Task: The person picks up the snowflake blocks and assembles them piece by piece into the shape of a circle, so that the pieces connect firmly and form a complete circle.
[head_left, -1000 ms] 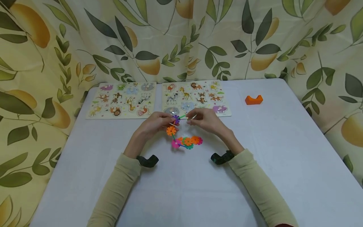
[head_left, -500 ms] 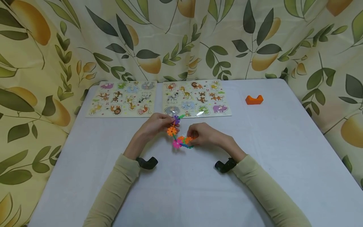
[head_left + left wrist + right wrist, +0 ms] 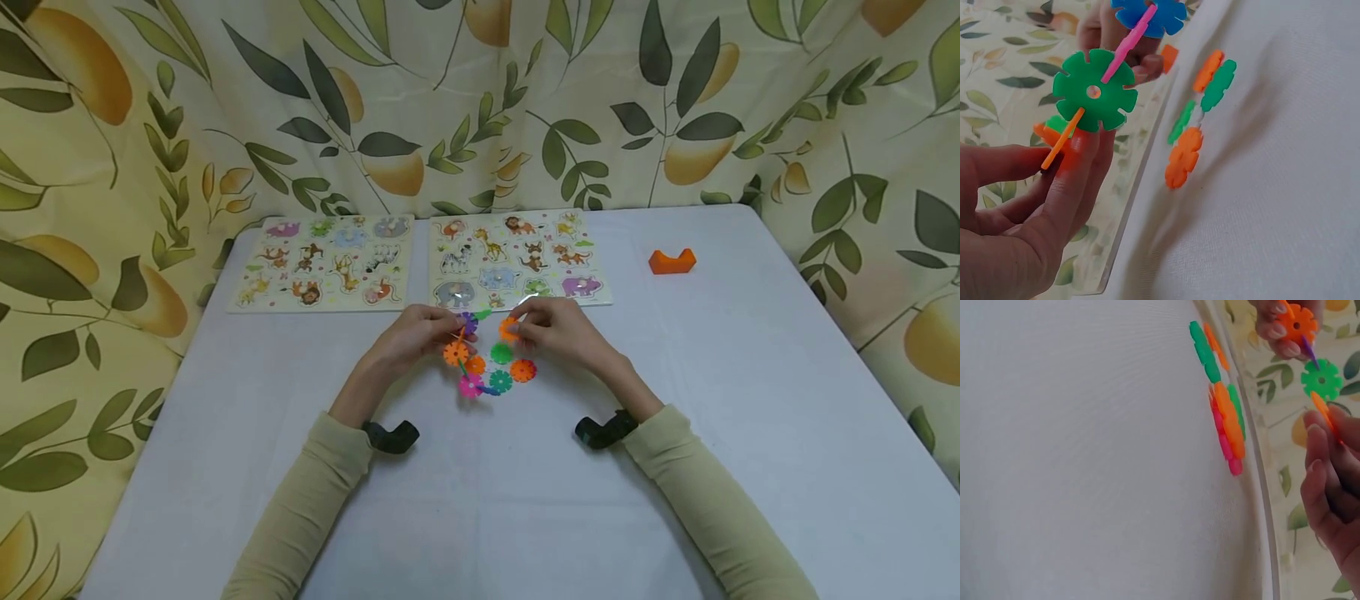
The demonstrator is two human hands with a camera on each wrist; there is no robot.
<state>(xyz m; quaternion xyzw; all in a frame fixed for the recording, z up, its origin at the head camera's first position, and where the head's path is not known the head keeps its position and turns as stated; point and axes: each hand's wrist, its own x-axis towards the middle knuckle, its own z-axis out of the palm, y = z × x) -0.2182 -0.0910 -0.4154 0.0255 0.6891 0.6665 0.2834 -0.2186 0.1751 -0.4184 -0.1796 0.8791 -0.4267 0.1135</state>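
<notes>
My left hand [image 3: 416, 337] pinches a chain of notched plastic discs near its purple disc [image 3: 469, 322]. From there the chain hangs through an orange disc [image 3: 455, 353] to a pink disc [image 3: 471, 386]; in the left wrist view a green disc [image 3: 1079, 75] and a blue disc [image 3: 1169, 15] of it show face-on. The chain's upper end is a light green disc [image 3: 1321, 380]. My right hand [image 3: 558, 332] pinches a single orange disc [image 3: 1327, 415] close to that end. In the head view a small gap separates the two.
Several loose discs lie below the hands, among them a green disc [image 3: 501, 353] and an orange disc [image 3: 523, 371]. Two animal puzzle boards [image 3: 322, 262] lie along the back of the white table [image 3: 480, 517]. An orange notched block [image 3: 672, 262] sits at the back right.
My right hand went from the chain's upper end down to the loose discs, then back up with an orange disc. The loose discs are more spread out. My left hand has stayed nearly still.
</notes>
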